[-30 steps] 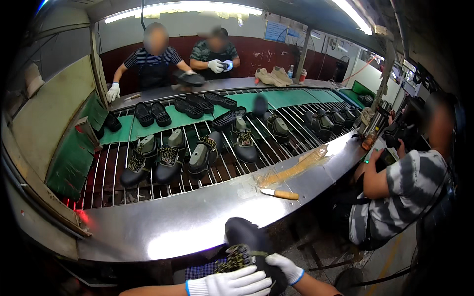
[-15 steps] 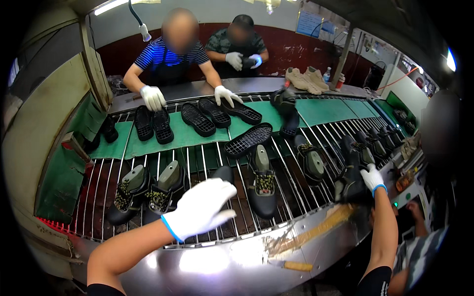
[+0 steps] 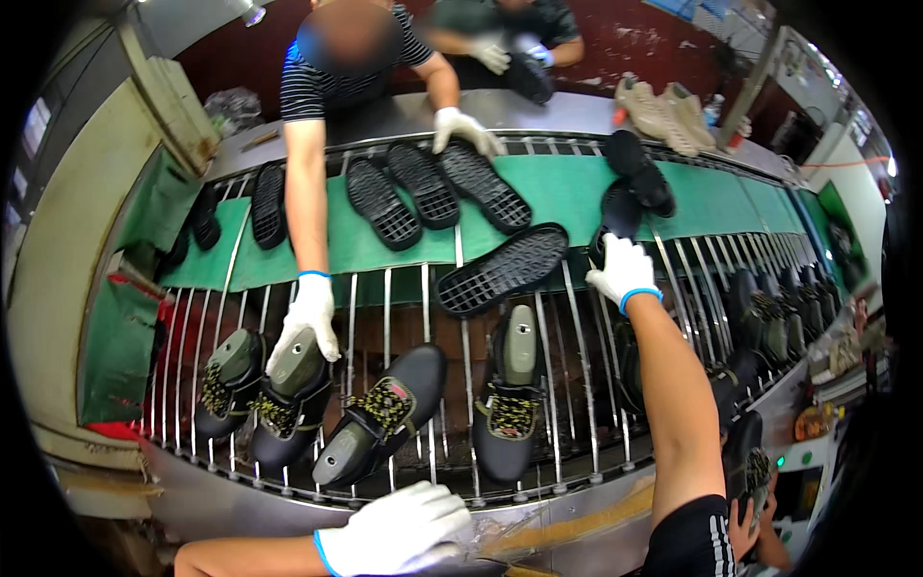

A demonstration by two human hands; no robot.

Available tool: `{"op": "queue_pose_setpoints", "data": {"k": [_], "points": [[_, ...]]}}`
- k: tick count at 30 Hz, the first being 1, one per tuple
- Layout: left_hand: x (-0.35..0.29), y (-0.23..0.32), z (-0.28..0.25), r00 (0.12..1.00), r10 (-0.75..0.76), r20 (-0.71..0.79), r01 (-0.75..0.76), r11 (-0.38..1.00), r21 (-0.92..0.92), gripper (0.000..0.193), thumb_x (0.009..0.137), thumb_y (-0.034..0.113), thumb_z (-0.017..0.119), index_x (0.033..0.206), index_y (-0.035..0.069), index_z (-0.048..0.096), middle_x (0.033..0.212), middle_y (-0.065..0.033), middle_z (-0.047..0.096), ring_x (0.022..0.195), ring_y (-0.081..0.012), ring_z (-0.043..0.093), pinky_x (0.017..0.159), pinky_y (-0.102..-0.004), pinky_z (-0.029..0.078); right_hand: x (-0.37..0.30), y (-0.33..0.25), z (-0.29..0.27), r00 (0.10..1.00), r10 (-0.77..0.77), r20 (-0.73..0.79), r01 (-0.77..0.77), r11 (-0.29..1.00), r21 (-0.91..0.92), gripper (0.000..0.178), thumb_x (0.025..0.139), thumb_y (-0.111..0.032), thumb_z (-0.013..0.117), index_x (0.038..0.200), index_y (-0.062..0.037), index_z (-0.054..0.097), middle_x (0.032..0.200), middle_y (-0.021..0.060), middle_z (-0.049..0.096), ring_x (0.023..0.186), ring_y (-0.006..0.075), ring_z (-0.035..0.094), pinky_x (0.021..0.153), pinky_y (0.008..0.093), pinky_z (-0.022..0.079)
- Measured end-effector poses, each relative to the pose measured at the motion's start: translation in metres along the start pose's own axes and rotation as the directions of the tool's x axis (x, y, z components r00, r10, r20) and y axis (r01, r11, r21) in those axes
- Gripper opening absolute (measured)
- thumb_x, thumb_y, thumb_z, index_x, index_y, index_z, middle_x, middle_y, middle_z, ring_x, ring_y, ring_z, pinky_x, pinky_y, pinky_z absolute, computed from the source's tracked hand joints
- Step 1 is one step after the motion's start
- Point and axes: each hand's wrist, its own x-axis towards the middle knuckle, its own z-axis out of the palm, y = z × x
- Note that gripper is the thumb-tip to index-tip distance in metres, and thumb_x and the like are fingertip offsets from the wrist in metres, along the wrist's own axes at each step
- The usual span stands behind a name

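My left hand, in a white glove with a blue cuff, is over the near metal edge, fingers stretched and holding nothing. Just beyond it, a black shoe with speckled laces and a grey-green last lies aslant, toe pointing away. Another lasted shoe stands to its right, toe toward me. My gloved right hand reaches to the far side, its fingers closed about the near end of a black shoe sole. More dark soles overlap beyond it. A lone tread sole lies between the shoes and the green strip.
Metal rods form the conveyor, with a green strip along its far side bearing several soles. Across it, a co-worker's gloved hand touches a lasted shoe. Beige shoes stand on the far ledge. More shoes line the right.
My right hand has left the shoe at the right and reached the far soles. My left hand has drawn back toward me. The co-worker's hand has come across to a lasted shoe.
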Motion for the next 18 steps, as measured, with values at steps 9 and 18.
{"op": "queue_pose_setpoints", "data": {"k": [9, 18], "points": [[-0.006, -0.01, 0.011, 0.993, -0.085, -0.088, 0.067, 0.98, -0.186, 0.039, 0.101, 0.034, 0.068, 0.123, 0.003, 0.064, 0.117, -0.0141, 0.065, 0.105, -0.0335, 0.063, 0.092, -0.043, 0.054, 0.03, 0.014, -0.009, 0.946, 0.09, -0.312, 0.047, 0.912, 0.407, 0.049, 0.088, -0.029, 0.075, 0.123, 0.0026, 0.063, 0.112, 0.024, 0.073, 0.105, 0.0414, 0.072, 0.096, 0.0481, 0.055], [0.053, -0.056, -0.051, 0.794, -0.536, -0.288, 0.07, 0.551, -0.832, 0.044, 0.102, 0.025, 0.073, 0.141, 0.004, 0.066, 0.135, -0.0124, 0.069, 0.125, -0.0221, 0.065, 0.11, -0.0365, 0.051, -0.175, -0.059, -0.179, 0.802, -0.498, -0.33, 0.597, 0.692, 0.406, 0.028, 0.077, -0.024, 0.075, 0.091, -0.0026, 0.064, 0.071, 0.0077, 0.058, 0.062, 0.0256, 0.06, 0.064, 0.0375, 0.054]]}}
